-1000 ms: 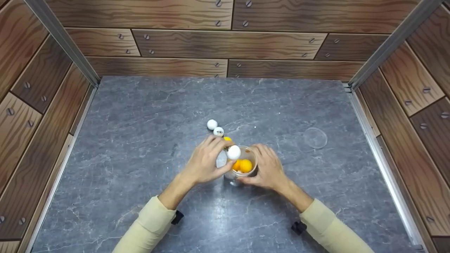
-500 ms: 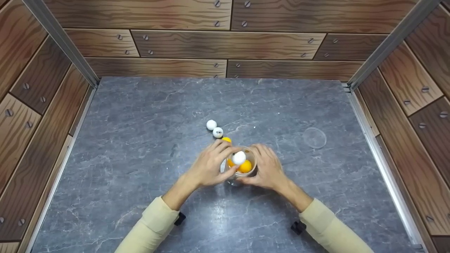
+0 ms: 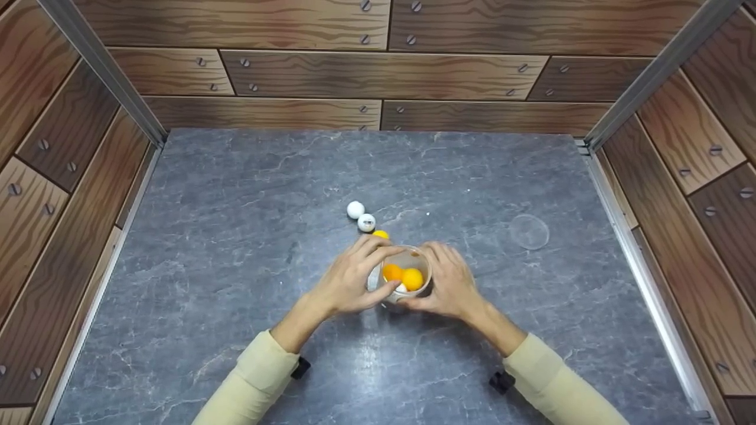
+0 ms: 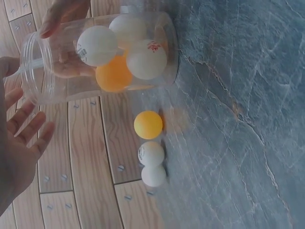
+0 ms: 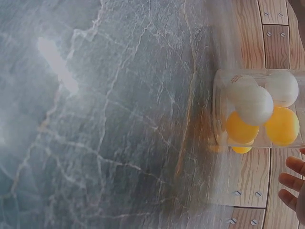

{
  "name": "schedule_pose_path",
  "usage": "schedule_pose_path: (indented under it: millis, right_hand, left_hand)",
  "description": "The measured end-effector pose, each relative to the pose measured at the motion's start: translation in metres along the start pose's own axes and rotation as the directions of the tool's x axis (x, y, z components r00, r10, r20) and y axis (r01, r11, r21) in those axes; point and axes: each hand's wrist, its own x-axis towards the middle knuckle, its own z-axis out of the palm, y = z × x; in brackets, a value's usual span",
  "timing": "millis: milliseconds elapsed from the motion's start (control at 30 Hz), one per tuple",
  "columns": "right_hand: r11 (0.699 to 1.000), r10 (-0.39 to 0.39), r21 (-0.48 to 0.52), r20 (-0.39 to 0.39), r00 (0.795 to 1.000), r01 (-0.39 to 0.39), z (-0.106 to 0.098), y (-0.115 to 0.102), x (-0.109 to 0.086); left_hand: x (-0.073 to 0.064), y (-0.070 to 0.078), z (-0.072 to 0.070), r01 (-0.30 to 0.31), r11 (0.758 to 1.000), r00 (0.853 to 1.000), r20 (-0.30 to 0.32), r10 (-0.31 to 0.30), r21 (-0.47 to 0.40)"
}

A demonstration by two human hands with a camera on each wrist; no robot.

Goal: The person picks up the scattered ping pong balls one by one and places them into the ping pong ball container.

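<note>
A clear plastic jar [image 4: 71,90] stands upright on the table, its mouth up. Inside lie several table tennis balls, among them an orange ball [image 3: 412,278] and a white ball [image 4: 147,59]. My right hand [image 3: 452,280] grips the jar around its right side near the top. At the left of the rim is my left hand [image 3: 348,274], its fingers loosely spread and nothing between them. In the left wrist view its thumb is right at the mouth. Just beyond the left fingers, an orange ball [image 3: 381,235] and two white balls [image 3: 366,222] rest in a row.
A round clear lid [image 3: 529,232] lies flat on the table to the right of the jar. Small white specks dot the grey marbled table [image 3: 266,177]. Wood-patterned walls [image 3: 378,74] and metal posts [image 3: 649,74] bound the work area.
My left hand moved right over the jar's mouth with a white table tennis ball and let it go. The ball dropped in among the others. The right hand kept its hold.
</note>
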Motion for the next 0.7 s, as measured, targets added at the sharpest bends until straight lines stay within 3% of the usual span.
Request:
schedule_pose_path:
  millis: [267, 700]
  right_hand:
    - [1.0, 0.012, 0.004, 0.007, 1.0, -0.012, -0.001, -0.001, 0.0]
    - [1.0, 0.01, 0.015, 0.002, 1.0, -0.01, -0.001, -0.001, 0.0]
  left_hand:
    - [0.001, -0.006, -0.005, -0.016, 1.0, 0.999, -0.039, 0.017, 0.022]
    - [0.004, -0.018, -0.015, 0.05, 0.997, 0.998, -0.048, -0.048, 0.051]
